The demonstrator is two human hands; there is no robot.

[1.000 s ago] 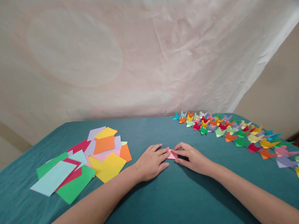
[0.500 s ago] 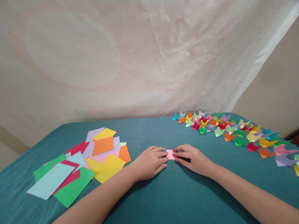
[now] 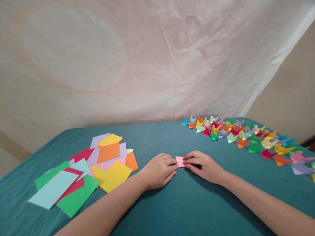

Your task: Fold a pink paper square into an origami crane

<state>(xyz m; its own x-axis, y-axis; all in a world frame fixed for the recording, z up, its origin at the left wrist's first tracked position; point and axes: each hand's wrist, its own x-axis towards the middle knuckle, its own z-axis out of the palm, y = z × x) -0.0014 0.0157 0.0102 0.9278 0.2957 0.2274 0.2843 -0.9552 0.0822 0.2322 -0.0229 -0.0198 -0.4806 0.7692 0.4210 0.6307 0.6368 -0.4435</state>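
A small folded piece of pink paper [image 3: 179, 161] lies on the green cloth between my two hands. My left hand [image 3: 160, 170] rests at its left edge, fingers bent together and fingertips on the paper. From the right, my right hand [image 3: 202, 166] pinches the opposite edge between thumb and fingers. Both hands are low, close to the cloth. The fingertips cover the paper's two side edges, so only its middle shows.
Loose sheets of coloured paper [image 3: 108, 152] lie overlapping on the left of the cloth-covered table [image 3: 161, 214]. Rows of folded paper birds [image 3: 242, 142] stand along the right side, reaching the back edge. A pale hanging cloth [image 3: 145, 63] closes off the back.
My left fingertips have shifted slightly and a little more of the pink paper's left part shows. My right hand keeps its pinch. The view has moved very slightly.
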